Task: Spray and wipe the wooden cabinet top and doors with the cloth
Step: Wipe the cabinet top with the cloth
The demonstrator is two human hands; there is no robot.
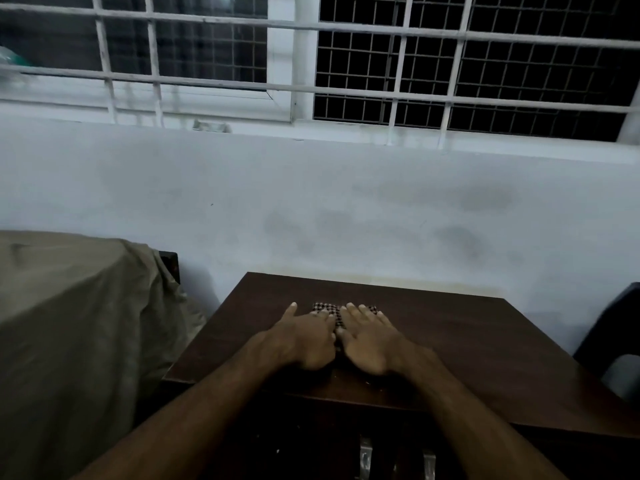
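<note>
Both your hands are flat on the cloth, side by side on the cabinet top point(433, 327). Your left hand point(304, 336) lies with fingers straight and spread, thumb out to its own left, pressing down and gripping nothing. Your right hand point(369, 337) does the same just beside it, thumbs nearly touching in the middle.

The cloth point(330, 311) is a checked one, almost wholly under your palms. Only a strip shows past your fingertips and in the gap between the hands. From that strip, its long axis seems to run across you, left to right, spanning both hands; how far it reaches back under your wrists is hidden. Neither hand is nearer to it, since both sit on it.

Bare wood lies ahead of your fingertips toward the wall point(346, 202), and a wider stretch runs to the right of your right hand. Less lies to the left of your left hand, where the top ends near a draped cover point(76, 323). So the next stroke likely wants to push forward or sweep right, with the cloth held broadside to the sweep.

The doors point(311, 445) hang below your wrists, with metal handles point(365, 455) showing. They look still to be wiped. No spray bottle is in sight.
</note>
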